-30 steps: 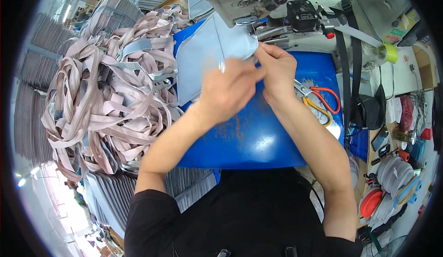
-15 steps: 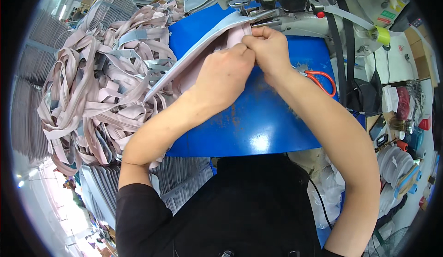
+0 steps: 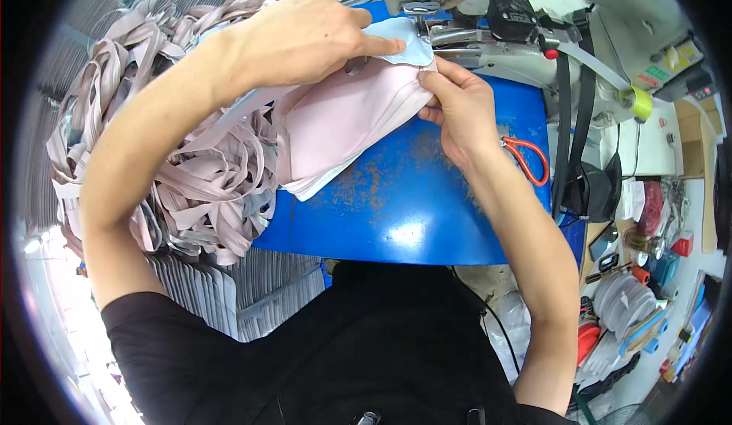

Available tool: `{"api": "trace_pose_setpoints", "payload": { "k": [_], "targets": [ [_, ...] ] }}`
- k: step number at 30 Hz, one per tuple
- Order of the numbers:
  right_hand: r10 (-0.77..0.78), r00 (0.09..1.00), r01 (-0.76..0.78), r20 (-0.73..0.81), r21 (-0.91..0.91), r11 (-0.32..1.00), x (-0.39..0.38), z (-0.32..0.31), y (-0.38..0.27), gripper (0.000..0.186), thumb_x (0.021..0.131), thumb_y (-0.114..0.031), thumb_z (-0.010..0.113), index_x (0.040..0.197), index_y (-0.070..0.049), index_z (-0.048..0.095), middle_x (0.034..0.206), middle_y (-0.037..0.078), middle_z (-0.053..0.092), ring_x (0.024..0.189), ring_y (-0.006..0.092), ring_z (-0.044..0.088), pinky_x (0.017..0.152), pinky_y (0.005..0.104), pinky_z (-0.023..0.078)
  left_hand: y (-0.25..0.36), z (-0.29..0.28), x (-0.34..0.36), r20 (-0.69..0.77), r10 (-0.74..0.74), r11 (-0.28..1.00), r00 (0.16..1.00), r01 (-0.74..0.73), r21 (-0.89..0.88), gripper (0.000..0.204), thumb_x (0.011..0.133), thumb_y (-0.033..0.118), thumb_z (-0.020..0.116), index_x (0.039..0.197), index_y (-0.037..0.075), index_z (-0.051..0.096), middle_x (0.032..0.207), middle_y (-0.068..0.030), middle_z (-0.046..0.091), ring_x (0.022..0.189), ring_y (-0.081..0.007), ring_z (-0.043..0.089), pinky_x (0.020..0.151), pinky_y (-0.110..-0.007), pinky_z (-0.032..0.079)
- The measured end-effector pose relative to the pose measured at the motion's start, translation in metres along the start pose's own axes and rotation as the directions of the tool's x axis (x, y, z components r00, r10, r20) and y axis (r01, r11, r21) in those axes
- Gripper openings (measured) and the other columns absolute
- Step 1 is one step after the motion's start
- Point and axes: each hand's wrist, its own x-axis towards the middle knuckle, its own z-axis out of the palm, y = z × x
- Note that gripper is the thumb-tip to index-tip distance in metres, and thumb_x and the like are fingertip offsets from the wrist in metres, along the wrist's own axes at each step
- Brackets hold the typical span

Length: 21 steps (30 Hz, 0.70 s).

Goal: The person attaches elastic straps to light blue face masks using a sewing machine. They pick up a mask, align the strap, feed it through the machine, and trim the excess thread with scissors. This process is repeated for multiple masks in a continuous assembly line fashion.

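A soft fabric case piece (image 3: 343, 120), pink with a pale zip-like border, lies on the blue table under the sewing machine's needle area. Its light-blue part (image 3: 412, 43) sits at the presser foot (image 3: 422, 14). My left hand (image 3: 305, 40) rests palm down over the far left of the piece, one finger stretched out on the light-blue part; its other fingers are partly hidden. Beside the needle, my right hand (image 3: 465, 108) is closed in a pinch on the right corner of the piece, thumb on top.
Tangled pink and grey zip strips (image 3: 221, 188) heap up at the left. Red-handled scissors (image 3: 530, 162) lie right of my right hand on the blue tabletop (image 3: 427, 219). Stacked grey panels (image 3: 267, 295) stand below the table. A yellow-green tape roll (image 3: 637, 103) hangs at the machine's right.
My left hand has moved from beside the right hand up and left onto the light-blue part. The piece has swung around, and its pink face now shows broadly.
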Motion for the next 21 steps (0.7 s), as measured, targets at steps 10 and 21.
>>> {"api": "trace_pose_setpoints", "payload": {
  "k": [10,21],
  "targets": [
    [-0.04,0.998,0.043,-0.037,0.088,0.995,0.013,0.007,0.006,0.02,0.093,-0.009,0.076,0.112,0.0,0.076,0.091,0.005,0.075,0.074,0.0108,0.069,0.065,0.03,0.06,0.025,-0.009,0.015,-0.011,-0.05,0.992,0.999,0.051,0.116,0.045,0.086,0.013,0.064,0.131,0.007,0.069,0.087,-0.0129,0.068,0.072,-0.0286,0.074,0.062,-0.039,0.059],
    [-0.077,0.995,0.082,-0.056,0.109,0.991,0.012,0.004,0.011,0.028,0.094,-0.005,0.075,0.12,0.004,0.074,0.101,0.008,0.077,0.082,0.0091,0.07,0.073,0.0261,0.058,0.085,0.006,0.037,-0.116,-0.278,0.961,0.954,0.277,-0.021,0.032,0.08,0.01,0.068,0.107,-0.006,0.07,0.077,-0.0148,0.071,0.068,-0.0276,0.074,0.057,-0.036,0.057]
  ]
}}
